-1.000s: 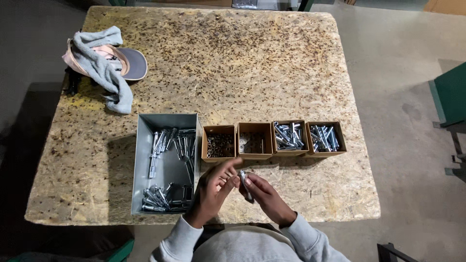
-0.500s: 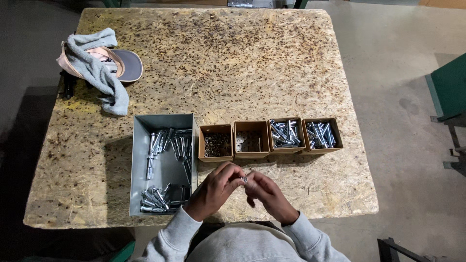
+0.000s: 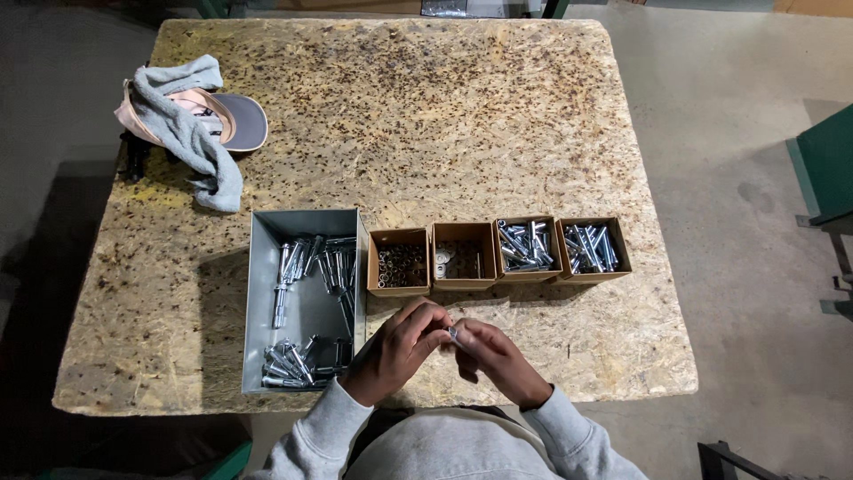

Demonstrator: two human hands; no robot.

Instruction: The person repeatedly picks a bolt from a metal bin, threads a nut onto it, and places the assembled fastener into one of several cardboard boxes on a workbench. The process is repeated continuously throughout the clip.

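My left hand (image 3: 400, 349) and my right hand (image 3: 495, 357) meet over the near edge of the table, both pinching one small silver bolt (image 3: 454, 334) between the fingertips. Just left of my left hand stands a grey metal tray (image 3: 259, 302) with several silver bolts lying in it. Beyond my hands is a row of small brown cardboard boxes: one with dark nuts (image 3: 400, 265), one with washers (image 3: 461, 259), and two with silver bolts (image 3: 527, 245) (image 3: 592, 246).
The table (image 3: 426, 116) is a speckled chipboard top. A cap (image 3: 233, 120) with a grey cloth (image 3: 187, 133) draped over it lies at the far left. A green object (image 3: 826, 164) stands on the concrete floor at the right.
My hands have stayed together at the near edge, turning the small bolt between the fingers. The view has shifted slightly.
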